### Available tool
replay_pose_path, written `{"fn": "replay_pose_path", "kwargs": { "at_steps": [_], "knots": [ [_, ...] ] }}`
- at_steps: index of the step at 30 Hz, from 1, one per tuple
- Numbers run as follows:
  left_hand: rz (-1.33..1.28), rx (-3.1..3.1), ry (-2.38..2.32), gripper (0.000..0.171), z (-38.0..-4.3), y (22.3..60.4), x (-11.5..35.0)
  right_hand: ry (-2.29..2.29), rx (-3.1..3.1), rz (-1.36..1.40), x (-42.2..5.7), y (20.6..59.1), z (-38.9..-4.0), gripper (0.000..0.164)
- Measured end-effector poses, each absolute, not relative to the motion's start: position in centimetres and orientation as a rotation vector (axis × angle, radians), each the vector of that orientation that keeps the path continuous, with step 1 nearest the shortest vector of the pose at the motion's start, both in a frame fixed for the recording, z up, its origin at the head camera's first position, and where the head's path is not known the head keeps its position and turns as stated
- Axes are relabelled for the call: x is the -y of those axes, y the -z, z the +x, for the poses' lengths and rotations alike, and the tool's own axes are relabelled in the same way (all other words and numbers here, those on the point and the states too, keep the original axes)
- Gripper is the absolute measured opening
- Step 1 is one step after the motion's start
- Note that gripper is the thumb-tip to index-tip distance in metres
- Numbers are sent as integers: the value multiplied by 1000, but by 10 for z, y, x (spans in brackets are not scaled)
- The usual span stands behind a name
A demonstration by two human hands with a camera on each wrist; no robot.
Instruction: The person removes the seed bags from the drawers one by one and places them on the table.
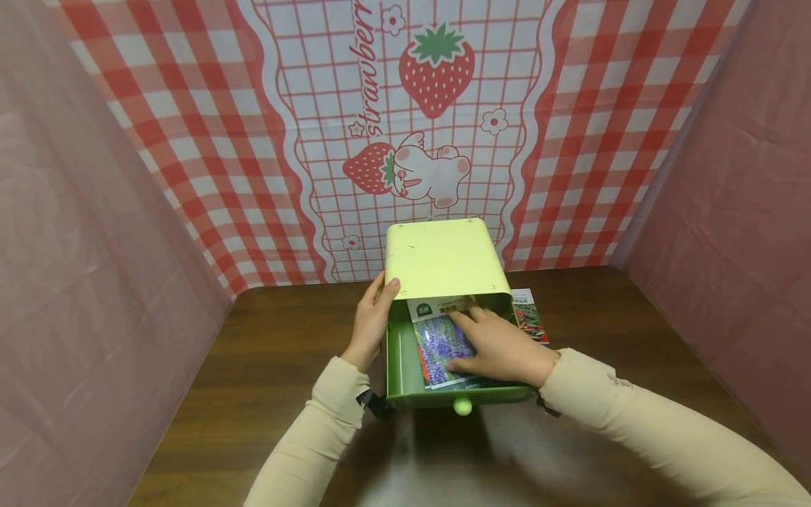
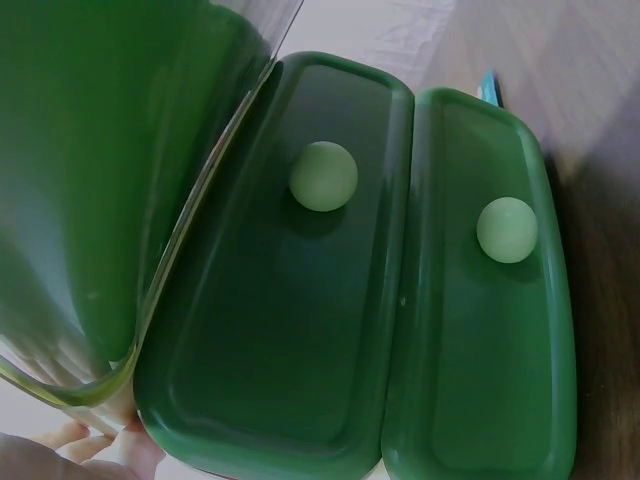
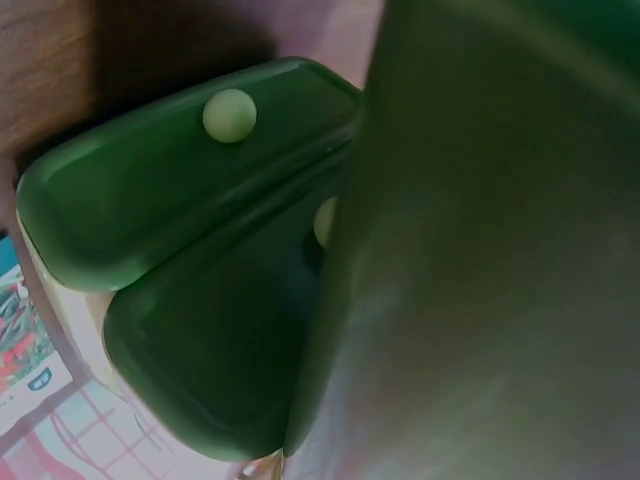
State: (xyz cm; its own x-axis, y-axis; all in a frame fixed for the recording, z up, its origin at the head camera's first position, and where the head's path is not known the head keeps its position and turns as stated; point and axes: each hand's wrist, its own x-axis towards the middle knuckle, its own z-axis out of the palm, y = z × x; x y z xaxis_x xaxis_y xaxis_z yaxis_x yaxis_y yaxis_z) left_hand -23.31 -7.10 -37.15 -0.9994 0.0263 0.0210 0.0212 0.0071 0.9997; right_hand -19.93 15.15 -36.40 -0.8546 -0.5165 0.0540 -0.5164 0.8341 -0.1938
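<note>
A small pale-green cabinet (image 1: 446, 257) stands on the table, its dark-green top drawer (image 1: 398, 359) pulled out toward me. My left hand (image 1: 369, 320) rests along the cabinet's left side, thumb near the upper front edge. Inside the drawer lies a packet with purple flowers (image 1: 437, 345), an orange-red edge showing beneath it. My right hand (image 1: 503, 345) reaches into the drawer, thumb and fingers spread over the packet; some fingertips are hidden under the cabinet top. The drawer's round knob (image 1: 463, 406) faces me.
Below the pulled-out drawer are two closed green drawer fronts, a middle one (image 2: 270, 330) and a bottom one (image 2: 480, 360), each with a round knob. Another packet with red flowers (image 1: 529, 317) lies on the brown table (image 1: 279, 366) to the cabinet's right. A checked strawberry cloth (image 1: 228, 141) hangs behind.
</note>
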Motion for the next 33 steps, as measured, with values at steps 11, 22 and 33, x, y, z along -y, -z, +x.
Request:
{"fn": "replay_pose_path", "kwargs": {
  "at_steps": [11,22,33],
  "knots": [
    [47,-2251,-2198,67,-231,371,70,480,-2963,-882,-150,364,-199,82],
    [45,-2229,-2219,71,-256,401,73,752,-2875,-835,-148,361,-198,70],
    [49,-2221,-2264,74,-257,405,72,943,-2799,-669,-149,361,-201,66]
  ]
}}
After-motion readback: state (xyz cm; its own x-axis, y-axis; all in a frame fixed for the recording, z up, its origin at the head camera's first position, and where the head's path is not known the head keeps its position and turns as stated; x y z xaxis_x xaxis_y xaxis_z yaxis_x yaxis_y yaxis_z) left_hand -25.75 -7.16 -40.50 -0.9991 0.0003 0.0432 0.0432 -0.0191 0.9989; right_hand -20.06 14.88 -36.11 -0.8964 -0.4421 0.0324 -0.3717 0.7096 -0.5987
